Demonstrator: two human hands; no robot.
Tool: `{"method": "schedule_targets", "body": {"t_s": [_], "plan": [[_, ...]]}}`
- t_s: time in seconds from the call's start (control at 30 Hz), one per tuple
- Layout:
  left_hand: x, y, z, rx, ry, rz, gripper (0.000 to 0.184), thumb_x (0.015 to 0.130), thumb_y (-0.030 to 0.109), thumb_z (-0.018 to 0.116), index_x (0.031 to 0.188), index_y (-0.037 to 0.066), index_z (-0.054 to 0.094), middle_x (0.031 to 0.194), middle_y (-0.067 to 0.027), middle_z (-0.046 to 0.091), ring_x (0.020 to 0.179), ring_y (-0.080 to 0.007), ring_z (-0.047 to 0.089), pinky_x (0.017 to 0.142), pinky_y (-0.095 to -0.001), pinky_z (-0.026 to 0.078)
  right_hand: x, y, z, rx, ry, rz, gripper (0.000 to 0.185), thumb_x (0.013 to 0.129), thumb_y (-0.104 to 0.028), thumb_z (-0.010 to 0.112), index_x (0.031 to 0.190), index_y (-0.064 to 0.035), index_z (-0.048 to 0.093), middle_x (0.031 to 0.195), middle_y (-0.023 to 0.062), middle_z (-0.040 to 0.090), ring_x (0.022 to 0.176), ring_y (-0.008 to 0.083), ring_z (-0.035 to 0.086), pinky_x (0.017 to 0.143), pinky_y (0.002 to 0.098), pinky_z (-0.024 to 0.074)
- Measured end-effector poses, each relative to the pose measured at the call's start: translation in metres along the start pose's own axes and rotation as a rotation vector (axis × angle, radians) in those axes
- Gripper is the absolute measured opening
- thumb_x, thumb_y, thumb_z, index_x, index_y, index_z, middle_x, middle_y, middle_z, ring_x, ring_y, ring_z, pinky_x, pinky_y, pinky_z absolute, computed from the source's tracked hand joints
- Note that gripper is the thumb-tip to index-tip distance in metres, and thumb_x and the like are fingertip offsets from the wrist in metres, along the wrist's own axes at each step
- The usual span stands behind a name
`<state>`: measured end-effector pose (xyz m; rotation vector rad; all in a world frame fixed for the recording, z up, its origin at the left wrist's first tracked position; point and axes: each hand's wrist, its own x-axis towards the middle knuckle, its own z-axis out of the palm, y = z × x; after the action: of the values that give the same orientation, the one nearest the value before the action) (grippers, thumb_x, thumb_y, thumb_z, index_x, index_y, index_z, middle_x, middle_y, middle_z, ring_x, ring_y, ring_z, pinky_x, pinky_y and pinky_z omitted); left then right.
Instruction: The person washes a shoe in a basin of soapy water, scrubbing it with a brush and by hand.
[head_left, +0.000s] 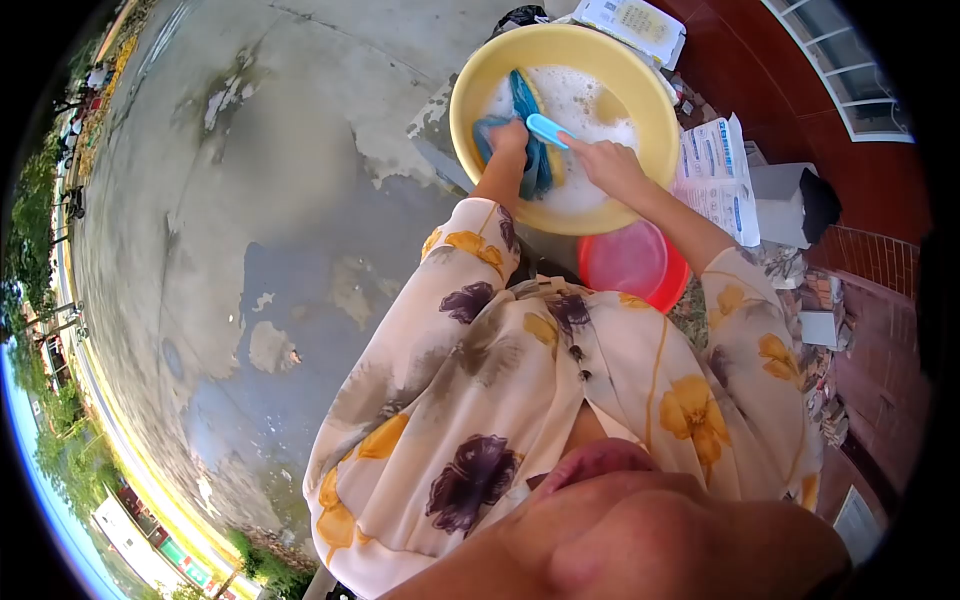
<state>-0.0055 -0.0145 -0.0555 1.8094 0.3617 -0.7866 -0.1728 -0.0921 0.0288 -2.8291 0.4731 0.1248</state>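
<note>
A large yellow basin (pixel 468 75) holds soapy water with white foam (pixel 610 110). In it lies a wet teal-blue cloth (pixel 522 95), draped along a yellow strip (pixel 557 170) that looks like the edge of a board. My left hand (pixel 508 138) is closed on the cloth at the basin's left side. From the right, my right hand (pixel 606 166) grips a light-blue scrub brush (pixel 547 129) by its handle, the head resting over or just above the cloth. The brush's underside is hidden.
A red-pink basin (pixel 640 262) sits below the yellow one, close to my body. Right of them are a printed white bag (pixel 718 175), a grey box (pixel 780 200) and rubble by a red wall. Wet concrete ground (pixel 300 180) spreads to the left.
</note>
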Motion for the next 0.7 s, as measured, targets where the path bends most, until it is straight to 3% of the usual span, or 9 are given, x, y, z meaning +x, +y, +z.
{"method": "schedule_targets", "body": {"t_s": [0.1,0.17,0.27,0.37,0.43,0.47,0.6,0.67,0.7], "plan": [[-0.004,0.004,0.0,-0.009,0.01,-0.025,0.051,0.08,0.019,0.061,0.119,-0.013,0.051,0.122,-0.0248,0.055,0.11,-0.0359,0.056,0.093,-0.0378,0.043,0.046,0.011,0.007,0.034,0.164,0.0,0.045,0.088,-0.016,0.049,0.132,-0.0278,0.048,0.068,0.0187,0.06,0.061,0.039,0.061,0.053,0.0495,0.0475],[0.006,0.0,0.0,-0.043,0.002,-0.059,0.052,0.079,0.019,0.063,0.118,-0.013,0.051,0.122,-0.0235,0.056,0.109,-0.034,0.056,0.092,-0.0377,0.043,0.045,0.017,0.014,0.064,0.225,0.008,0.045,0.088,-0.016,0.049,0.132,-0.0283,0.049,0.067,0.0182,0.06,0.06,0.0384,0.061,0.053,0.0491,0.0472],[0.01,-0.001,0.0,-0.044,0.019,-0.047,0.054,0.081,0.02,0.063,0.123,-0.011,0.048,0.125,-0.0216,0.053,0.11,-0.031,0.056,0.092,-0.0353,0.043,0.001,0.014,0.008,0.042,0.144,-0.075,0.045,0.087,-0.016,0.05,0.131,-0.0295,0.049,0.066,0.0172,0.06,0.06,0.0372,0.061,0.052,0.0481,0.0473],[0.016,-0.012,-0.001,-0.073,-0.055,0.003,0.056,0.081,0.019,0.064,0.125,-0.01,0.046,0.127,-0.0211,0.052,0.111,-0.0309,0.055,0.093,-0.036,0.043,-0.014,0.012,-0.005,-0.067,-0.075,-0.107,0.045,0.088,-0.016,0.049,0.131,-0.0304,0.049,0.069,0.017,0.061,0.062,0.0363,0.061,0.054,0.0476,0.0476],[-0.017,0.019,-0.011,-0.018,-0.054,-0.11,0.057,0.079,0.019,0.066,0.125,-0.009,0.047,0.127,-0.0208,0.052,0.11,-0.0304,0.055,0.093,-0.0365,0.043,0.022,0.022,-0.013,-0.109,0.019,-0.078,0.045,0.088,-0.017,0.05,0.131,-0.0314,0.048,0.071,0.0169,0.062,0.064,0.0355,0.062,0.054,0.0477,0.0478],[-0.004,0.01,-0.005,0.003,-0.018,-0.069,0.057,0.078,0.02,0.067,0.124,-0.008,0.048,0.126,-0.0203,0.053,0.108,-0.0302,0.056,0.093,-0.0367,0.043,0.041,0.032,-0.006,-0.06,0.169,-0.111,0.046,0.088,-0.017,0.05,0.132,-0.032,0.048,0.071,0.0169,0.062,0.064,0.0347,0.062,0.054,0.0478,0.0477],[0.031,-0.006,0.005,-0.045,0.01,-0.08,0.056,0.078,0.021,0.068,0.122,-0.008,0.05,0.125,-0.0202,0.053,0.108,-0.0286,0.056,0.093,-0.0362,0.043,0.027,0.028,0.0,-0.014,0.208,-0.175,0.045,0.089,-0.018,0.05,0.131,-0.0324,0.048,0.069,0.0162,0.062,0.062,0.0338,0.062,0.052,0.0476,0.0473],[0.017,-0.004,0.003,-0.038,-0.014,-0.059,0.053,0.079,0.021,0.067,0.121,-0.008,0.051,0.123,-0.0206,0.055,0.105,-0.0273,0.058,0.091,-0.0354,0.044,-0.014,0.025,-0.001,-0.062,-0.108,-0.181,0.043,0.089,-0.019,0.049,0.13,-0.0315,0.049,0.069,0.0159,0.061,0.063,0.0338,0.063,0.052,0.0478,0.0472],[0.015,-0.002,0.003,-0.041,-0.019,-0.065,0.053,0.079,0.021,0.067,0.121,-0.008,0.051,0.123,-0.0206,0.055,0.105,-0.0273,0.058,0.091,-0.0354,0.044,-0.012,0.027,-0.005,-0.066,-0.114,-0.179,0.043,0.089,-0.019,0.049,0.13,-0.0315,0.049,0.069,0.0159,0.061,0.063,0.0338,0.063,0.052,0.0478,0.0472]]}}
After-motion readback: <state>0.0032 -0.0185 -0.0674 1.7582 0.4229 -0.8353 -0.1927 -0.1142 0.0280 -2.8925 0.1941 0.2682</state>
